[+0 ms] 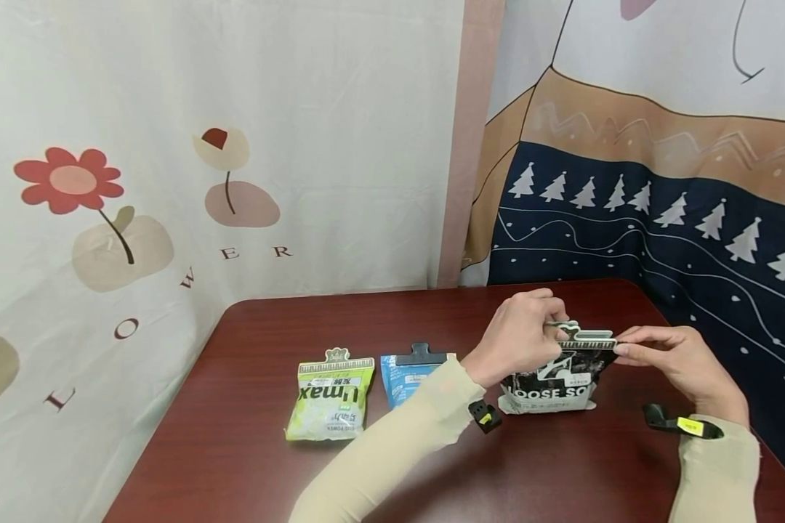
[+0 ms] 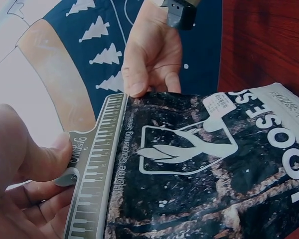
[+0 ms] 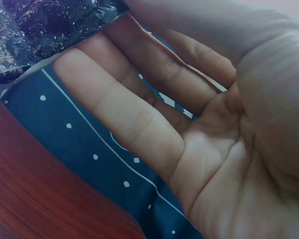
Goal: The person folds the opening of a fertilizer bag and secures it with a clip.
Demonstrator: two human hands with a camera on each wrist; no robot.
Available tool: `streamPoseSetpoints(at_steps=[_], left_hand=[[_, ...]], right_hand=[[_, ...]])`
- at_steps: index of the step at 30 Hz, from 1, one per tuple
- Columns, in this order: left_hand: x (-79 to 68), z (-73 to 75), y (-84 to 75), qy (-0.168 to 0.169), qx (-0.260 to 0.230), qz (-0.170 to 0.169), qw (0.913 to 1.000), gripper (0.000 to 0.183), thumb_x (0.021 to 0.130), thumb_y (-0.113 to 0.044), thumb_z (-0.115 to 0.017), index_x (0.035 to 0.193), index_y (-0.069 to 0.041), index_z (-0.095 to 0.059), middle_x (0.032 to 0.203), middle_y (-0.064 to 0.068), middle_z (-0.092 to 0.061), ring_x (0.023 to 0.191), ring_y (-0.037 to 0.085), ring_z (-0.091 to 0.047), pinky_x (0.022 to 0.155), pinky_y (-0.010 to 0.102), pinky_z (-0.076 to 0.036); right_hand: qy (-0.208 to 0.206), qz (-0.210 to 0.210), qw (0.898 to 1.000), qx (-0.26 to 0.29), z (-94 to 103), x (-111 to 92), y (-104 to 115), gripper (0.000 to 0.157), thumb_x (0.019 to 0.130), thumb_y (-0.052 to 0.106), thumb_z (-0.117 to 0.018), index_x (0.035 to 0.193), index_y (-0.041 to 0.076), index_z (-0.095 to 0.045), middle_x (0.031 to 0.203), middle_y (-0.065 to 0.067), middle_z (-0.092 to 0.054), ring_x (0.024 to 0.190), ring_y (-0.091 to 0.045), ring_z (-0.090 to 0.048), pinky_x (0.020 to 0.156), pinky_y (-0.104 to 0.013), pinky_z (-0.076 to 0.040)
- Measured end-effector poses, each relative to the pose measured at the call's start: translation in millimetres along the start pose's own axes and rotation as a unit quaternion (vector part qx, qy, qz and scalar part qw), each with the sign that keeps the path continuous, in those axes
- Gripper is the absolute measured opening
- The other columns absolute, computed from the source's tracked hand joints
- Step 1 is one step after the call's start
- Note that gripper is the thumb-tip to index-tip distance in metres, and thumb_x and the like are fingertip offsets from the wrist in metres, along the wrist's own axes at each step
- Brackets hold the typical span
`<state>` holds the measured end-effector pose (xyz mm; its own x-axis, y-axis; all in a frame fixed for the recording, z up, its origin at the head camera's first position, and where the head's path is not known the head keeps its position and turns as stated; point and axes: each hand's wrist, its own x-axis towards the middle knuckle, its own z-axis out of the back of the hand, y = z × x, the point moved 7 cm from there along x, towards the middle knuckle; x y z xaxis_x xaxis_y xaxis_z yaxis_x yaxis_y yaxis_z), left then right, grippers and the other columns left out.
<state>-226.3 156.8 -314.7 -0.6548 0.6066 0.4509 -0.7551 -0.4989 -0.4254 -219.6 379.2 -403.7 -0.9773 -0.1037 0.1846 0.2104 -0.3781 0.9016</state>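
Observation:
A black bag printed "LOOSE SO" (image 1: 549,394) stands on the table at the right, a white band along its bottom. Across its top edge lies a grey bag clip with a piano-key pattern (image 2: 95,164). My left hand (image 1: 525,335) pinches the clip's handle, thumb on the near face and fingers behind it, as the left wrist view shows. At the bag's other top corner, by the clip's end, my right hand (image 1: 687,359) pinches between thumb and fingers. Its fingertips are partly hidden behind the black bag in the right wrist view.
Left of the black bag stand a green bag (image 1: 330,407) with a pale crown-topped clip (image 1: 336,363) and a blue bag (image 1: 405,381) with a dark clip (image 1: 421,354). My left forearm partly covers the blue bag. Printed curtains (image 1: 340,145) hang behind the reddish-brown table (image 1: 235,443).

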Motion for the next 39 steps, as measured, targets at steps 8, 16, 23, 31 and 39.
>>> streamPoseSetpoints(at_steps=[8, 16, 23, 31, 39], left_hand=[[-1.3, -8.0, 0.5, 0.003, 0.03, -0.004, 0.9995, 0.01, 0.079, -0.01, -0.065, 0.079, -0.021, -0.067, 0.074, -0.013, -0.053, 0.064, -0.005, -0.045, 0.055, 0.007, -0.036], [-3.5, -15.2, 1.7, 0.002, 0.052, 0.003, 0.9987, 0.009, 0.079, -0.013, -0.065, 0.083, -0.021, -0.067, 0.076, -0.014, -0.051, 0.066, -0.005, -0.045, 0.057, 0.007, -0.036], [-6.9, -17.3, 4.8, -0.002, 0.038, 0.006, 0.9992, 0.007, 0.079, -0.016, -0.067, 0.084, -0.022, -0.067, 0.076, -0.014, -0.05, 0.066, -0.005, -0.045, 0.056, 0.007, -0.036], [-10.8, -16.3, 9.8, 0.006, 0.001, 0.015, 0.9999, 0.01, 0.079, -0.015, -0.066, 0.087, -0.02, -0.068, 0.077, -0.014, -0.05, 0.066, -0.005, -0.046, 0.056, 0.008, -0.037], [-15.3, -18.3, 22.5, 0.031, -0.08, 0.047, 0.9952, 0.019, 0.083, -0.024, -0.07, 0.102, -0.024, -0.072, 0.081, -0.015, -0.052, 0.067, -0.004, -0.047, 0.054, 0.011, -0.041]], right_hand=[[0.007, 0.011, 1.0, 0.007, 1.0, 0, 1, 0.023, 0.082, 0.002, -0.069, 0.101, -0.01, -0.066, 0.092, -0.002, -0.071, 0.075, -0.021, -0.07, 0.066, -0.029, -0.057], [0.005, -0.004, 1.0, -0.003, 0.7, 0, -1, 0.024, 0.083, 0.005, -0.069, 0.103, -0.009, -0.066, 0.092, -0.001, -0.071, 0.075, -0.022, -0.07, 0.067, -0.028, -0.057], [-0.001, -0.018, 0.999, -0.027, 1.0, 0, -3, 0.027, 0.083, 0.011, -0.071, 0.104, -0.004, -0.067, 0.092, 0.0, -0.07, 0.076, -0.022, -0.069, 0.068, -0.026, -0.056], [-0.004, -0.021, 0.999, -0.044, 0.0, -1, -1, 0.028, 0.083, 0.014, -0.071, 0.105, -0.002, -0.067, 0.095, 0.001, -0.07, 0.08, -0.016, -0.067, 0.07, -0.025, -0.054], [0.0, -0.041, 0.996, -0.076, 0.7, -2, -1, 0.032, 0.085, 0.02, -0.07, 0.112, 0.003, -0.066, 0.1, 0.003, -0.068, 0.086, -0.014, -0.063, 0.073, -0.023, -0.05]])
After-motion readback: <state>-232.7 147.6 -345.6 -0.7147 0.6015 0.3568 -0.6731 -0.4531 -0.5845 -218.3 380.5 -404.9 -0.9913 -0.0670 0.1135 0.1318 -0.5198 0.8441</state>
